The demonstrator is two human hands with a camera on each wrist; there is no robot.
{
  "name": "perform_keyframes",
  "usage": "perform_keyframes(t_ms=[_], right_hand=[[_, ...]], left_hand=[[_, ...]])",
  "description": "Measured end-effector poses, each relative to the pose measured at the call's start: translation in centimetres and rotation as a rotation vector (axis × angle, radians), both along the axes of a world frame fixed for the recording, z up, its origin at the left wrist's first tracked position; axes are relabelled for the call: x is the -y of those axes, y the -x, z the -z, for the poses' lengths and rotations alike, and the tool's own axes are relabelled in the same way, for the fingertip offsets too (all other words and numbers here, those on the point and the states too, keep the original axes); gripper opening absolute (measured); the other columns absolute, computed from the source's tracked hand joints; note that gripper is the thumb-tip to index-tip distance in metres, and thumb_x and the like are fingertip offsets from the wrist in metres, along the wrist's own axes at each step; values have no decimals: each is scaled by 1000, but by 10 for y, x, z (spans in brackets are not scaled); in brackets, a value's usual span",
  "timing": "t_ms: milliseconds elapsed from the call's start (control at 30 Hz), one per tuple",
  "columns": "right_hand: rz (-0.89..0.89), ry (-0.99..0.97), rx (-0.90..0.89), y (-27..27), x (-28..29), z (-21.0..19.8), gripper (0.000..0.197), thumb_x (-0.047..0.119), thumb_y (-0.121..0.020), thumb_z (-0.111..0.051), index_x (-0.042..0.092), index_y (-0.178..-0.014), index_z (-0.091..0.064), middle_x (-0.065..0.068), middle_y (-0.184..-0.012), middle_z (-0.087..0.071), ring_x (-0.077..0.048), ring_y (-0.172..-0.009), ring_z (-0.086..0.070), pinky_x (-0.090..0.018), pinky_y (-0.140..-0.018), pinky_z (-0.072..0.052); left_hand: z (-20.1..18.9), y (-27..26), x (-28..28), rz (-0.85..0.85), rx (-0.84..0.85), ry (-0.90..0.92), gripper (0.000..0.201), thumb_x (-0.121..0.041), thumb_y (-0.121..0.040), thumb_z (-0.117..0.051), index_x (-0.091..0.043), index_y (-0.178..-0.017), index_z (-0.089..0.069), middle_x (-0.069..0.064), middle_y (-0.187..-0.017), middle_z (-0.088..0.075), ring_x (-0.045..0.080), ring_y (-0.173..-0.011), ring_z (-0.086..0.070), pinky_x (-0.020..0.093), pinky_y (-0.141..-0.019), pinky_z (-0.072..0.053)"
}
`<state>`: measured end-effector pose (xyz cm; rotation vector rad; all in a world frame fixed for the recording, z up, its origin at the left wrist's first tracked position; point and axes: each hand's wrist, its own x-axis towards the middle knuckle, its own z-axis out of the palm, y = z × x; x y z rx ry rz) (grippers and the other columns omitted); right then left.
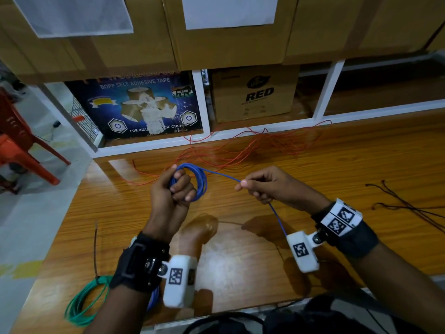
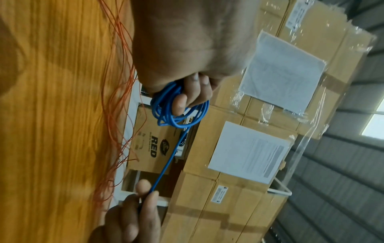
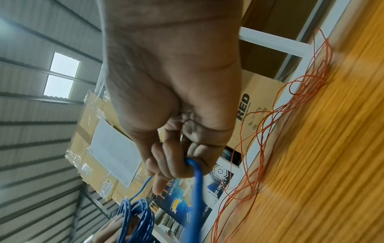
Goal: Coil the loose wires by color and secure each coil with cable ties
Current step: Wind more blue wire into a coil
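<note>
- Blue wire (image 1: 201,182): I see it wound into a coil held above the table (image 1: 240,237), one strand running taut to my right.
- My left hand (image 1: 172,189) has its fingers (image 1: 183,183) curled through the coil.
- My right hand (image 1: 269,184) pinches the strand between thumb and forefinger.
- Red wire (image 1: 252,145) sprawls loose behind; green coil (image 1: 81,302) lies near left.

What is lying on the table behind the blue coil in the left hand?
Behind the blue coil, held by the left hand, loose red wire sprawls across the wooden table toward the white shelf frame. The hand and coil cover some strands.
</note>
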<state>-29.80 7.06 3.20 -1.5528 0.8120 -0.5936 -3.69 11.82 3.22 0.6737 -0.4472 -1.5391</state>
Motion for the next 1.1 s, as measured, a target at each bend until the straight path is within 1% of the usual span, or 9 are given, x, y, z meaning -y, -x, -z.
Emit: perform_keyframes(t_ms=[133, 267, 367, 467, 567, 667, 867, 1000, 1100], right_hand=[[-7, 0, 5, 0, -1, -2, 25, 19, -102, -61, 4, -116, -74, -3, -73, -57, -11, -60, -47, -23, -54, -39], [66, 64, -5, -8, -3, 2, 26, 12, -102, -62, 11, -127, -68, -3, -77, -68, -8, -57, -51, -21, -54, -42], [248, 350, -124, -17, -9, 6, 22, 16, -99, -67, 22, -119, -73, 0, -79, -73, -5, -55, -58, -20, -53, -46], [379, 740, -281, -24, -16, 14, 18, 14, -94, -72, 16, -111, -78, -1, -87, -75, -7, -69, -66, -15, -58, -48], [259, 893, -448, -29, -17, 24, 15, 13, -93, -64, 12, -100, -77, -4, -84, -70, -24, -74, -65, -33, -59, -50], [9, 944, -657, -34, -20, 23, 15, 16, -90, -57, 11, -94, -71, -6, -85, -63, -35, -76, -63, -44, -59, -51], [-196, 969, -600, -50, -35, 1, 13, 18, -97, -58, 15, -104, -69, 0, -91, -60, -24, -77, -57, -39, -61, -45], [-308, 779, -446, -56, -36, -9, 20, 11, -97, -58, 12, -112, -70, 4, -96, -57, -8, -84, -51, -21, -69, -41], [-308, 771, -406, -55, -33, -10, 25, 11, -99, -58, 10, -120, -72, -5, -111, -66, -15, -101, -61, -32, -84, -50]], left_hand=[[-7, -22, 10, -86, -63, 22, 35, -25, -97, -42, -19, -63, -50, -10, -45, -28, 7, -36, -15, 19, -41, -27], [-10, -38, 16, -150, -55, 4, 39, -28, -107, -34, -18, -70, -45, -10, -48, -28, 6, -35, -24, 18, -43, -29], [-7, -35, 18, -146, -51, 1, 38, -31, -108, -33, -19, -73, -43, -10, -48, -29, 6, -36, -25, 18, -44, -31], [-2, -29, 16, -149, -21, 6, 38, -32, -109, -32, -18, -75, -42, -10, -49, -29, 6, -36, -25, 19, -44, -32], [2, -18, 14, -137, 55, 26, 37, -32, -110, -30, -18, -77, -41, -10, -50, -29, 4, -36, -25, 19, -45, -34], [7, -5, 12, -145, 195, 47, 36, -30, -110, -30, -17, -78, -40, -10, -51, -28, 4, -37, -24, 21, -46, -34], [12, 21, 3, -128, 534, 121, 38, -30, -111, -29, -18, -76, -37, -5, -58, -27, 10, -46, -22, 28, -53, -30], [12, 40, -7, -119, 759, 219, 42, -27, -112, -27, -16, -72, -34, -3, -61, -29, 12, -51, -25, 23, -52, -28], [13, 49, -11, -100, 838, 255, 41, -25, -112, -29, -12, -74, -36, -5, -61, -31, 11, -53, -26, 21, -51, -27]])
